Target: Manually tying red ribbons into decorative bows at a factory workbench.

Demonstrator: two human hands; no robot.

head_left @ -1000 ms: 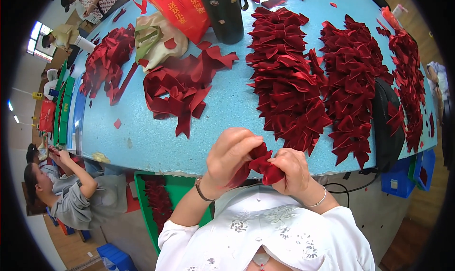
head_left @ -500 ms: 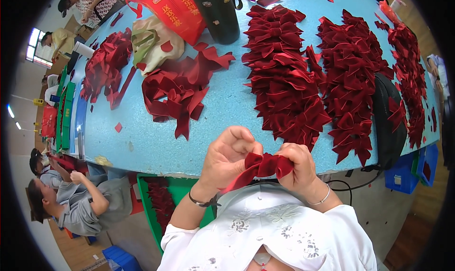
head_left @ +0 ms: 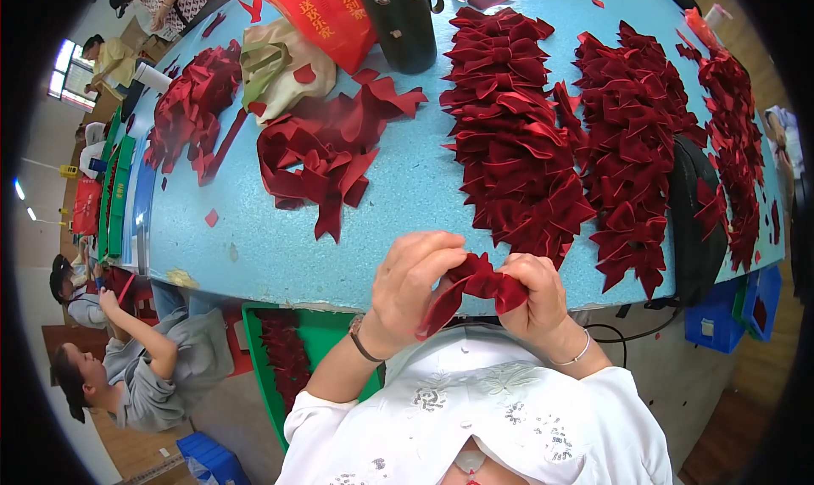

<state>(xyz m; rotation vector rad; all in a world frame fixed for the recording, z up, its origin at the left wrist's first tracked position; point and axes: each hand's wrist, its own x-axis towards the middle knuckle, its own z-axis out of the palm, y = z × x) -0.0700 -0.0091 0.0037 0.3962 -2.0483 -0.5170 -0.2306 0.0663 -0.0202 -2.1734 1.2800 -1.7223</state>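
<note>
Between my hands, just off the table's near edge, is a dark red velvet bow (head_left: 479, 283). My left hand (head_left: 415, 273) is closed on its left part, where a loose tail hangs down by the palm. Pinched in my right hand (head_left: 536, 292) is the bow's right end; its fingertips are partly hidden. Beyond my hands, a thick row of finished-looking red bows (head_left: 517, 137) lies on the blue table (head_left: 407, 197). A second row of bows (head_left: 632, 146) lies right of it. Loose red ribbon strips (head_left: 318, 158) are heaped to the left.
A black bottle (head_left: 397, 23), a red bag (head_left: 318, 14) and a cream cloth bag (head_left: 284, 65) stand at the back. A black bag (head_left: 697, 222) rests at the right. Beside my left arm is a green crate (head_left: 326, 337) holding bows. Another person (head_left: 140, 366) sits at the left.
My left hand has turned, its fingers now folding over the bow's left side from above. The ribbon tail has swung more upright. My right hand keeps its pinch almost in place.
</note>
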